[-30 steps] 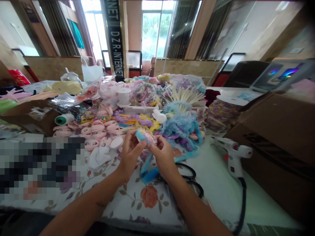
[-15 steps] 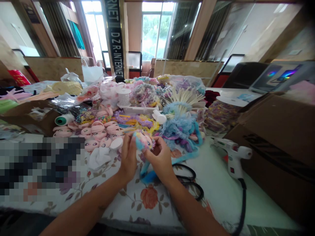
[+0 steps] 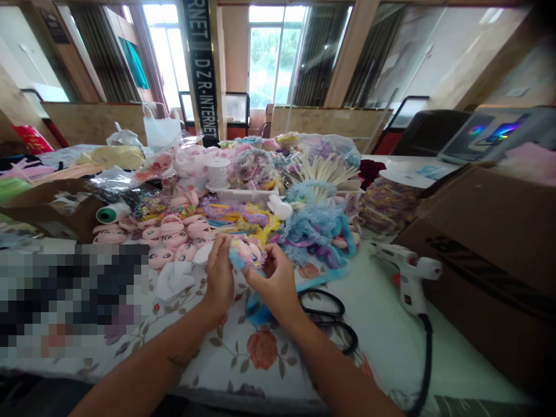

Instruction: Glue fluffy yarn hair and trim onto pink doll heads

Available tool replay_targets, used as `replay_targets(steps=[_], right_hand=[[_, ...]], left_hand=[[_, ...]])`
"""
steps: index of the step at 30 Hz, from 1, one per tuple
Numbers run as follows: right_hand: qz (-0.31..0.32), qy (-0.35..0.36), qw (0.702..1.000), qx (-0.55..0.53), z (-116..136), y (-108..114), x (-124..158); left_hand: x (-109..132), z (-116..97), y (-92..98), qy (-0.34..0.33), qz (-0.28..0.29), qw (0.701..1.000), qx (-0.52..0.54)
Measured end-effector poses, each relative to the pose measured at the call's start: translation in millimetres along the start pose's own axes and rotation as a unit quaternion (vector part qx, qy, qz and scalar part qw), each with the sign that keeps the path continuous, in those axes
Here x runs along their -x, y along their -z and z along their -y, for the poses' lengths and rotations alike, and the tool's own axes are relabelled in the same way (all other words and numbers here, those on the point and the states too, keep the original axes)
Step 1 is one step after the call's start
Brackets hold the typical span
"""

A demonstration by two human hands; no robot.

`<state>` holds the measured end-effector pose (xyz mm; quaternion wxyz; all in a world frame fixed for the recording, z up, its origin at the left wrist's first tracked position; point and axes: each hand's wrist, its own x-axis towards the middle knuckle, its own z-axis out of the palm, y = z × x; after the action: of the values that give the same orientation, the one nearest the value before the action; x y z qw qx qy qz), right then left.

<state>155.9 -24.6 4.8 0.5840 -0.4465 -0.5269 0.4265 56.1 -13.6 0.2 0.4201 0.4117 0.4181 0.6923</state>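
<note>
Head view: a small doll face [image 3: 251, 252] with blue fluff and pastel trim is held just above the table, beyond the scissors [image 3: 334, 314] and to their left. The left hand [image 3: 220, 272] grips its blue side, fingers held together and upright; the right hand [image 3: 275, 284] pinches the lower right edge between thumb and curled fingers. A second ago the blue edge was turned up and the face was mostly hidden; now the eyes show, the piece sits slightly further left, and more of the scissors' black handles is uncovered. A blue fuzzy strip [image 3: 258, 311] lies on the flowered cloth [image 3: 217, 353] left of the scissors, partly behind the right hand. Beyond the scissors is a heap of blue ruffles [image 3: 306, 231]; far to their left lie more doll faces [image 3: 174, 238]. Right of the scissors stand a white glue gun [image 3: 410, 278] and, further out, a cardboard box [image 3: 486, 249].
</note>
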Motion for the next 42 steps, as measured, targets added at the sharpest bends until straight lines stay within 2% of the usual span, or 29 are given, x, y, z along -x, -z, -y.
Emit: replay_targets(steps=[4, 7, 10, 12, 14, 17, 19, 22, 25, 28, 31, 33, 38, 42], right_hand=[[-0.012, -0.02, 0.997, -0.07, 0.3, 0.2, -4.0], [-0.005, -0.03, 0.995, -0.09, 0.8, -0.1, -4.5], [0.013, -0.023, 0.997, -0.077, 0.9, -0.3, -1.5], [0.016, -0.002, 1.0, -0.026, 0.9, -0.2, 1.6], [0.01, 0.026, 0.999, 0.03, 0.6, -0.2, 4.4], [0.004, 0.047, 0.998, 0.048, 0.0, -0.2, 5.7], [0.003, 0.037, 0.999, 0.03, 0.6, -0.3, 4.5], [0.0, 0.005, 0.999, -0.035, 4.5, 0.5, 0.9], [-0.006, -0.024, 0.995, -0.094, 9.6, 2.4, -2.3], [-0.007, -0.032, 0.994, -0.105, 10.6, 3.4, -3.3], [0.0, -0.031, 0.993, -0.117, 7.8, 2.1, -2.5], [0.006, -0.031, 0.992, -0.119, 6.9, 0.8, -1.6], [0.0, -0.021, 0.991, -0.133, 10.3, 2.5, -3.6], [-0.047, -0.045, 0.985, -0.158, 7.2, 8.4, -11.4]], left_hand=[[11.6, 3.7, -4.2, -0.121, 0.033, 0.989, -0.081], [16.3, 4.9, -4.1, -0.156, 0.049, 0.981, -0.106], [13.6, 1.1, -1.6, -0.148, 0.019, 0.983, -0.104], [9.3, -3.3, -0.5, -0.132, -0.015, 0.987, -0.086], [4.5, -7.1, -0.7, -0.082, -0.03, 0.995, -0.037], [-1.0, -7.7, -2.8, 0.012, -0.011, 0.998, 0.056], [-1.3, -5.2, -3.9, 0.029, 0.001, 0.997, 0.077], [4.3, -1.8, -4.3, -0.036, 0.018, 0.999, 0.017], [11.6, -1.4, -4.2, -0.118, 0.059, 0.99, -0.044], [13.5, -3.7, -3.8, -0.129, 0.076, 0.987, -0.059], [8.6, -6.3, -2.8, -0.129, 0.047, 0.989, -0.061], [2.4, -6.7, -2.0, -0.106, 0.031, 0.993, -0.038], [-18.2, 0.0, 1.5, 0.061, 0.048, 0.992, 0.096], [-28.6, 1.3, 6.2, 0.066, -0.011, 0.994, 0.084]])
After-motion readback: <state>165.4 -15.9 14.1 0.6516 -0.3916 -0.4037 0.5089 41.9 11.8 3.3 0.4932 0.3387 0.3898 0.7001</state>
